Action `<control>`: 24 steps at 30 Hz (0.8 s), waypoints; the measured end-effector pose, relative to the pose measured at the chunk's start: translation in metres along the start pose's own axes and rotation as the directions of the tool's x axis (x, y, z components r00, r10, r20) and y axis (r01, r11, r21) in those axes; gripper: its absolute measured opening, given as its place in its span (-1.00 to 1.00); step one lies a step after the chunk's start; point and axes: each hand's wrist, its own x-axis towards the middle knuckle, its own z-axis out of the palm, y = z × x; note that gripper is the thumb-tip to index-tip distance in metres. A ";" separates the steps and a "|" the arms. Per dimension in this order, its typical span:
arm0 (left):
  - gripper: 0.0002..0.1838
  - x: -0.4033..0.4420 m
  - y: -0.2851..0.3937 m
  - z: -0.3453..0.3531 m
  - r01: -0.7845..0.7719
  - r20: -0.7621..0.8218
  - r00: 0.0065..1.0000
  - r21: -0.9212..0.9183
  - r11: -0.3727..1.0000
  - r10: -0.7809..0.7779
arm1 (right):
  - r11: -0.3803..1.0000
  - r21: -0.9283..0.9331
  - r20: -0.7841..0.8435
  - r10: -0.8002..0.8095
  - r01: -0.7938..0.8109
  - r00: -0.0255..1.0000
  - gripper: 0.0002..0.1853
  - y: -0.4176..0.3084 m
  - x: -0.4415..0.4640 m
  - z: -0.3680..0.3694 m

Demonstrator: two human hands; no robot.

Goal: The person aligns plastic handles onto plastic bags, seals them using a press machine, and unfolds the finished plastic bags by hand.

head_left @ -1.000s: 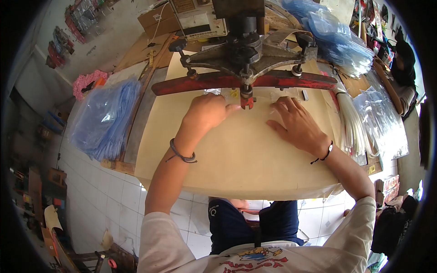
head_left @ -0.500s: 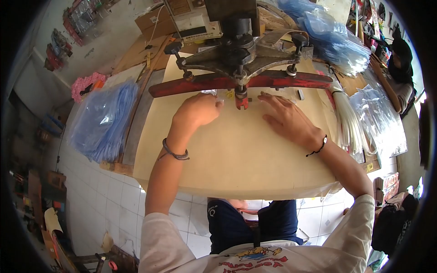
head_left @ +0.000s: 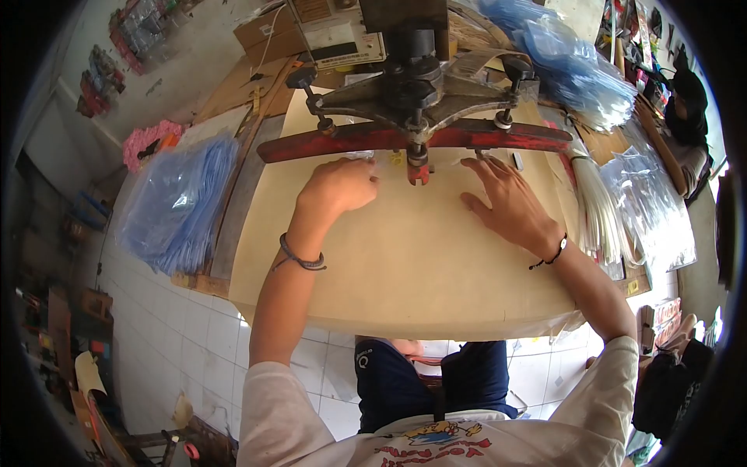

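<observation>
My left hand (head_left: 340, 187) is closed, its fingers curled near the red bar of a press (head_left: 342, 144). A shiny bit of clear plastic (head_left: 360, 155) shows just beyond its knuckles; what the fingers hold is hidden. My right hand (head_left: 510, 201) lies with fingers spread on the brown paper-like table cover (head_left: 412, 265), its fingertips close under the bar's right half. Between the hands, a red forked fitting (head_left: 419, 173) hangs from the press's middle. Small yellow marks (head_left: 397, 158) show beside it, and a small dark-and-white piece (head_left: 518, 161) lies right of my right hand.
A stack of bluish plastic sleeves (head_left: 179, 202) lies on the left. To the right are a bundle of whitish strips (head_left: 597, 198) and clear plastic bags (head_left: 650, 206). More plastic sleeves (head_left: 568, 66) are heaped behind. Another person (head_left: 689, 117) is at the far right.
My right hand has slid a little to the right, away from the forked fitting. My left hand stays almost in place, still closed. The view has shifted slightly.
</observation>
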 end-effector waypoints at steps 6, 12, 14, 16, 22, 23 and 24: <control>-0.38 -0.004 0.008 -0.008 0.095 0.069 0.993 0.021 0.995 -0.096 | 0.997 0.077 -0.057 -0.013 0.018 0.998 -0.31 0.004 0.001 0.006; -0.38 0.001 0.000 -0.001 0.124 -0.012 0.992 0.033 0.992 -0.124 | 0.999 0.047 0.037 -0.015 0.013 0.999 -0.34 0.002 0.003 0.004; -0.42 0.004 -0.003 0.001 0.147 -0.026 0.989 0.036 0.988 -0.146 | 0.999 0.021 0.029 -0.050 0.050 0.998 -0.36 0.003 0.003 0.006; -0.48 0.003 -0.002 -0.003 0.162 -0.027 0.987 0.027 0.986 -0.161 | 0.998 0.034 0.022 -0.056 0.055 0.998 -0.37 0.003 0.002 0.003; -0.62 -0.009 0.008 -0.028 0.154 0.061 0.986 0.001 0.988 -0.154 | 0.995 0.081 0.029 -0.067 0.064 0.997 -0.38 0.007 0.004 0.003; -0.63 -0.010 0.007 -0.029 0.148 0.072 0.987 -0.017 0.989 -0.146 | 0.995 0.078 0.028 -0.065 0.063 0.997 -0.37 0.007 0.004 0.003; -0.64 -0.009 0.006 -0.029 0.143 0.082 0.987 -0.036 0.989 -0.139 | 0.995 0.072 0.027 -0.065 0.063 0.998 -0.37 0.007 0.004 0.003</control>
